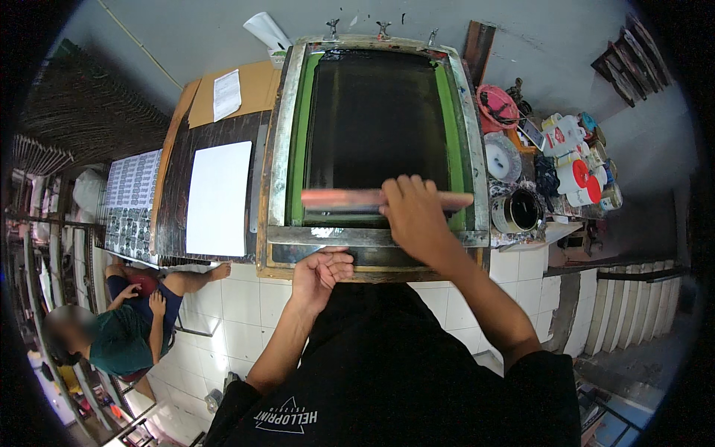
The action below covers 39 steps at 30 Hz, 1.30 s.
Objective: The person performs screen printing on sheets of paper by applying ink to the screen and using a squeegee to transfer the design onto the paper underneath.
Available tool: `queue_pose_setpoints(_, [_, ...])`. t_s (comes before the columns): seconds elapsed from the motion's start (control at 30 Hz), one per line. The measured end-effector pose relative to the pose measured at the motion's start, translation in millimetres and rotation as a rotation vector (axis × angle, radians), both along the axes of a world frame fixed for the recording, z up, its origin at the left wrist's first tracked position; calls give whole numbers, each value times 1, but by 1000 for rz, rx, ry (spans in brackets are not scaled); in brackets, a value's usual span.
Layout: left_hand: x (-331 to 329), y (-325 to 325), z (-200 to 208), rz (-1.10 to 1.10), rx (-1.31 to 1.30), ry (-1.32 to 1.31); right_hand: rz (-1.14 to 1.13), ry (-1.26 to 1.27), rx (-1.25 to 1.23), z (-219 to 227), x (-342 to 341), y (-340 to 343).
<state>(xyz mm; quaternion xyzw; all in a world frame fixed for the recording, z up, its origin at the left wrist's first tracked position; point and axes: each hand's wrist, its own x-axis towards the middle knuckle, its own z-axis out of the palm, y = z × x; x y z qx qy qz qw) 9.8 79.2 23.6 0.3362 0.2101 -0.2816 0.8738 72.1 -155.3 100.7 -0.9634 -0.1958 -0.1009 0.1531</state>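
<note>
A metal-framed printing screen lies in front of me, its dark mesh bordered by green strips. Across the near end of the mesh runs a squeegee with a long reddish-brown handle, slightly smeared by motion. My right hand is closed over the squeegee, right of its middle, fingers over the far side. Black ink shows along the mesh's far edge. Just at the near frame bar, my left hand is loosely curled, palm partly up, with nothing visible in it. Its fingertips lie beside the table's front edge.
White sheets lie on the dark table to the left, with cardboard behind. On the right stand an open ink can, a white tub and several red-lidded containers. Another person sits at lower left.
</note>
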Motion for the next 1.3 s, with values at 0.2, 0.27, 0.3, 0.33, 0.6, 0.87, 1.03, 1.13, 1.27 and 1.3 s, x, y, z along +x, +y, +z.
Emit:
queue_pose_setpoints(0.2, [4,4,35,-13,-106,-100,-23,-273,107,31,-23,0])
queue_pose_setpoints(0.27, [13,1,80,-15,-126,-241,-8,-448,156,63,-14,-2])
queue_pose_setpoints(0.3, [22,-1,103,-42,-129,-339,-4,-530,167,81,-5,-5])
queue_pose_setpoints(0.33, [31,-2,118,-61,-130,-436,-3,-560,178,103,6,-8])
queue_pose_setpoints(0.6, [140,9,50,-320,1569,-868,-102,-620,132,240,86,-27])
queue_pose_setpoints(0.87, [156,3,18,-522,1827,-755,-182,-559,140,297,124,-41])
queue_pose_setpoints(1.03, [155,7,19,-520,1850,-718,-90,-635,113,310,165,-53])
queue_pose_setpoints(1.13, [157,8,25,-538,1804,-686,-107,-656,76,322,191,-64])
queue_pose_setpoints(1.27, [150,41,30,-518,1760,-548,-82,-667,58,330,197,-65])
queue_pose_setpoints(1.3, [151,59,28,-457,1561,-647,-71,-676,55,331,198,-66])
